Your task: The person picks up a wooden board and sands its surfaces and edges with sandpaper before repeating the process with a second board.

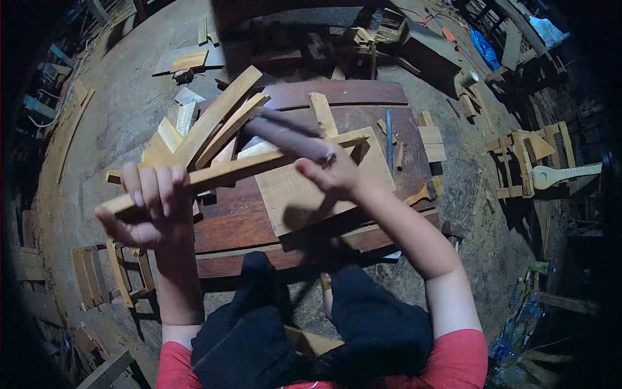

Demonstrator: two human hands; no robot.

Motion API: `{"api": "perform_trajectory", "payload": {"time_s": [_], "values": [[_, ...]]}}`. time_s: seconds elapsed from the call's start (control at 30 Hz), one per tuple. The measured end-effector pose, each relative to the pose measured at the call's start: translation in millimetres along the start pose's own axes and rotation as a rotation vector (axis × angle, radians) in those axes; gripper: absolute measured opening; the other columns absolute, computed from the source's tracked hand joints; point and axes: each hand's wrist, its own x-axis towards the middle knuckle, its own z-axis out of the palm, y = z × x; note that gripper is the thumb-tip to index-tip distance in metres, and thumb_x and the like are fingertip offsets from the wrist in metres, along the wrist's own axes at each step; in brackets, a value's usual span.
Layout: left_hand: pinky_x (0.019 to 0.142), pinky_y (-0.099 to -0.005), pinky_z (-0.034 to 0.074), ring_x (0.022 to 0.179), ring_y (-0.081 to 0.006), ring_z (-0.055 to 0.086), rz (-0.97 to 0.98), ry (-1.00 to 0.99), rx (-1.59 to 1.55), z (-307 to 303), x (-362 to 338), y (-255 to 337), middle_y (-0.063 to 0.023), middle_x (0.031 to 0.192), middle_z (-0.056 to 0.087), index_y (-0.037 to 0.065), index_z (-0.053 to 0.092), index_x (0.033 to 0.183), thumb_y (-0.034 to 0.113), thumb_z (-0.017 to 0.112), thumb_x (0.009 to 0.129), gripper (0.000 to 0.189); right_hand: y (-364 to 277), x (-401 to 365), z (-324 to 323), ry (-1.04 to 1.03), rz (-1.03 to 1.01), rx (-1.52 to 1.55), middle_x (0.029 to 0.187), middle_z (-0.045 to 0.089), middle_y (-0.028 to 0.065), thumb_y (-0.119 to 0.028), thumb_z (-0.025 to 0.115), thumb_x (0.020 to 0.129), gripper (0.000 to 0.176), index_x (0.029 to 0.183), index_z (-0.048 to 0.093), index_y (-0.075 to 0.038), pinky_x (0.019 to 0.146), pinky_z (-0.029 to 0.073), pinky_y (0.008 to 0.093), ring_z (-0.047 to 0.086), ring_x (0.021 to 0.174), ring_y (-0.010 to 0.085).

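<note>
My left hand (146,204) is closed around the near-left end of a long, narrow wooden strip (236,170), fingers over the top and thumb beneath. The strip slants up to the right above a low reddish-brown wooden table (227,228). At its far half, my right hand (334,175) grips the end of a dark brown, bar-shaped piece (288,137), which is blurred and crosses over the strip. Its exact kind I cannot tell. Under the right hand a square, light wooden board (275,198) lies on the table, partly in shadow.
Several loose wooden slats (217,120) are heaped at the table's left. A brush (426,192) and a thin dark rod (389,139) lie on the right side. On the floor to the right, a pale ukulele-shaped piece (551,176) rests against a wooden frame (518,155).
</note>
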Motion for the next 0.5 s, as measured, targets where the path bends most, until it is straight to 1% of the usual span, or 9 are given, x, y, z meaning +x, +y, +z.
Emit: {"api": "perform_trajectory", "payload": {"time_s": [0.03,0.07,0.23,0.27,0.3,0.33,0.4,0.43,0.5], "values": [[0.065,-0.0292,0.033,0.045,-0.0108,0.030,-0.005,0.001,0.000,5,-3,-1,0.0022,0.050,0.030,0.011,0.033,0.062,0.051,0.047,0.070,0.043,-15,3,7,0.008,-0.052,-0.049,0.091,0.053,0.0139,-0.021,0.049,0.072,0.036,0.100,0.047,0.002,0.078,0.035,0.0293,0.048,0.086,0.0226],[0.063,-0.0288,0.032,0.045,-0.0107,0.030,0.003,-0.032,0.056,10,-5,-1,0.0025,0.050,0.031,0.011,0.034,0.062,0.051,0.047,0.070,0.043,-28,6,14,0.024,-0.073,0.036,0.086,0.053,0.0135,-0.017,0.045,0.074,0.029,0.095,0.048,0.002,0.073,0.036,0.0304,0.049,0.079,0.0226],[0.058,-0.0277,0.031,0.047,-0.0108,0.034,-0.022,-0.201,0.112,3,-8,1,0.0032,0.050,0.034,0.011,0.037,0.063,0.052,0.050,0.067,0.044,-19,-7,4,0.178,-0.213,0.100,0.089,0.054,0.0103,-0.016,0.046,0.075,0.029,0.096,0.048,0.003,0.076,0.037,0.0286,0.049,0.085,0.0173],[0.056,-0.0274,0.033,0.045,-0.0109,0.038,-0.041,-0.225,0.128,0,-8,3,0.0030,0.049,0.037,0.012,0.038,0.060,0.054,0.055,0.063,0.046,7,-25,-3,0.205,-0.090,-0.115,0.091,0.053,0.0098,-0.018,0.045,0.076,0.030,0.098,0.047,0.003,0.077,0.037,0.0283,0.048,0.086,0.0172],[0.056,-0.0274,0.033,0.045,-0.0109,0.038,-0.039,-0.225,0.125,-1,-6,3,0.0030,0.049,0.037,0.012,0.038,0.060,0.054,0.055,0.063,0.046,13,-30,-10,0.251,-0.133,-0.083,0.094,0.051,0.0102,-0.019,0.045,0.076,0.033,0.102,0.044,0.002,0.078,0.036,0.0276,0.048,0.087,0.0170],[0.056,-0.0276,0.034,0.043,-0.0109,0.039,-0.045,-0.279,0.113,-3,-5,2,0.0032,0.047,0.038,0.012,0.038,0.058,0.055,0.057,0.061,0.047,28,-44,-22,0.237,-0.022,-0.151,0.096,0.049,0.0105,-0.019,0.044,0.077,0.035,0.105,0.041,0.001,0.080,0.035,0.0272,0.046,0.090,0.0163],[0.054,-0.0278,0.037,0.038,-0.0106,0.041,-0.067,-0.318,0.100,-3,-3,2,0.0037,0.042,0.041,0.013,0.038,0.054,0.055,0.062,0.056,0.048,46,-58,-39,0.287,0.081,-0.261,0.112,0.044,0.0126,-0.017,0.038,0.076,0.035,0.107,0.048,-0.005,0.090,0.028,0.0304,0.040,0.106,0.0238],[0.054,-0.0278,0.037,0.038,-0.0106,0.041,-0.066,-0.317,0.099,-2,-3,2,0.0037,0.042,0.041,0.013,0.038,0.054,0.055,0.062,0.056,0.048,49,-60,-43,0.286,0.082,-0.262,0.112,0.044,0.0126,-0.017,0.038,0.076,0.035,0.107,0.048,-0.005,0.090,0.028,0.0304,0.040,0.106,0.0238],[0.054,-0.0273,0.037,0.037,-0.0107,0.041,-0.066,-0.391,0.085,0,0,0,0.0039,0.041,0.041,0.013,0.039,0.053,0.054,0.063,0.056,0.047,54,-59,-49,0.296,0.278,-0.324,0.112,0.045,0.0111,-0.015,0.038,0.075,0.033,0.105,0.050,-0.006,0.090,0.028,0.0298,0.041,0.106,0.0220]]}}
